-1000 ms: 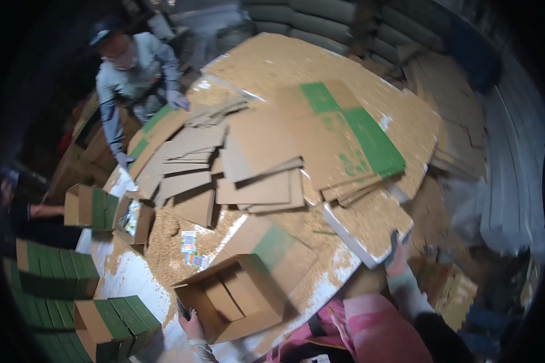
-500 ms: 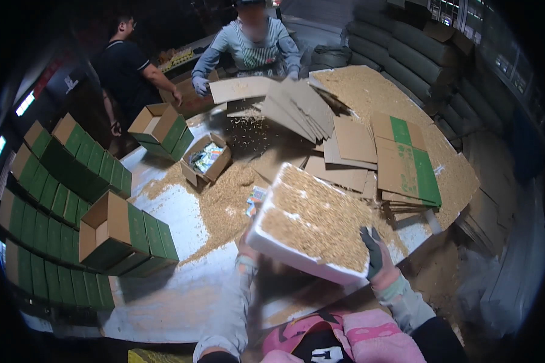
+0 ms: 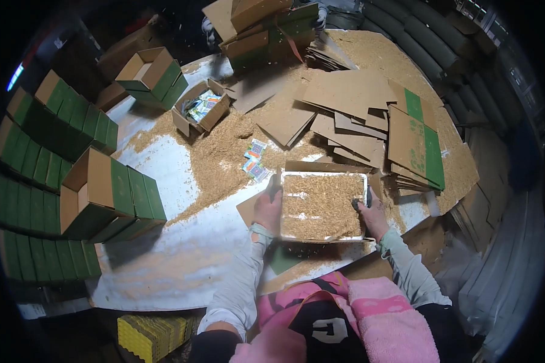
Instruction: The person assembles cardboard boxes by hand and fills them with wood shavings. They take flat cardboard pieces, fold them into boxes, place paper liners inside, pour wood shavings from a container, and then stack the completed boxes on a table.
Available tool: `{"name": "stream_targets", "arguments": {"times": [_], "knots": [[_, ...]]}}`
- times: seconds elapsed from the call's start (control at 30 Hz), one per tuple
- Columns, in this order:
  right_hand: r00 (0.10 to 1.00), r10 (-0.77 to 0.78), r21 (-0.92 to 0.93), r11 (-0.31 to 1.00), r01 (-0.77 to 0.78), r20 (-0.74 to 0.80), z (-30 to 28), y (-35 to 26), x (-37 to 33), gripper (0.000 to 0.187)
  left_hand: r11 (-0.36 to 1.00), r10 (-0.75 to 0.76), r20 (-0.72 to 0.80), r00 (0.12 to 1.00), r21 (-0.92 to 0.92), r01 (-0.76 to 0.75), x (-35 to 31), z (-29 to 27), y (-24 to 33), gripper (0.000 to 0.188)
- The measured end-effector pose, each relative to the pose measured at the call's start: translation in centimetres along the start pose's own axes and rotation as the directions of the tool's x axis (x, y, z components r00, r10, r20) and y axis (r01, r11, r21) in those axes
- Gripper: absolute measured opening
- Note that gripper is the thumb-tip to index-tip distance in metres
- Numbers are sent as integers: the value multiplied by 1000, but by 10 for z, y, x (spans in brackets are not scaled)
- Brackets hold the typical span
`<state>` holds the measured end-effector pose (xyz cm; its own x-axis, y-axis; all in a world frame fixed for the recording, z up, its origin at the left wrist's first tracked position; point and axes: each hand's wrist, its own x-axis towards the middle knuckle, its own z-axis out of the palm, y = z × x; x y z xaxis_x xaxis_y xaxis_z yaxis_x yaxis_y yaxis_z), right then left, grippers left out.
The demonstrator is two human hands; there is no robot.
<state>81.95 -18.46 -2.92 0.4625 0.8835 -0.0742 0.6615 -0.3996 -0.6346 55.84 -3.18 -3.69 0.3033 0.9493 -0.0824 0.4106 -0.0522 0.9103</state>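
Note:
A white foam box (image 3: pixel 283 232) brimming with tan husk-like shavings (image 3: pixel 324 202) sits level inside an open cardboard carton (image 3: pixel 312 165), just in front of me. My left hand (image 3: pixel 267 210) grips its left side, the fingers partly hidden between box and carton. On the opposite side, my right hand (image 3: pixel 374 219) is closed on the rim, dark-covered fingertips over the edge. Beyond my left hand, a few small printed packets (image 3: pixel 255 162) lie on the spilled shavings.
Green and brown cartons (image 3: pixel 48 199) stand in rows at left. A small open carton (image 3: pixel 201 107) holds more packets. Flattened cardboard (image 3: pixel 351 97) is piled at right. Across the white table (image 3: pixel 181 266), a person's gloved hands hold cardboard boxes (image 3: pixel 266 36). Yellow trays (image 3: pixel 148 339) lie below.
The foam box has gone from tilted above the table to level inside a carton, with both my hands still on it. Across the table, boxes are lifted; the person at far left has left view.

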Motion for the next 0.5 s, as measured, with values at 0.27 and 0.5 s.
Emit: {"name": "stream_targets", "arguments": {"times": [0.27, 0.5], "knots": [[648, -750, -592, 585, 553, -136, -73, -129, 113, 45, 986, 47, -44, 998, -155, -53, 27, -8, -25, 53], [981, -49, -843, 505, 186, 188, 5, -77, 325, 87, 586, -81, -236, 968, 775, 237, 126, -6, -108, 64]]}}
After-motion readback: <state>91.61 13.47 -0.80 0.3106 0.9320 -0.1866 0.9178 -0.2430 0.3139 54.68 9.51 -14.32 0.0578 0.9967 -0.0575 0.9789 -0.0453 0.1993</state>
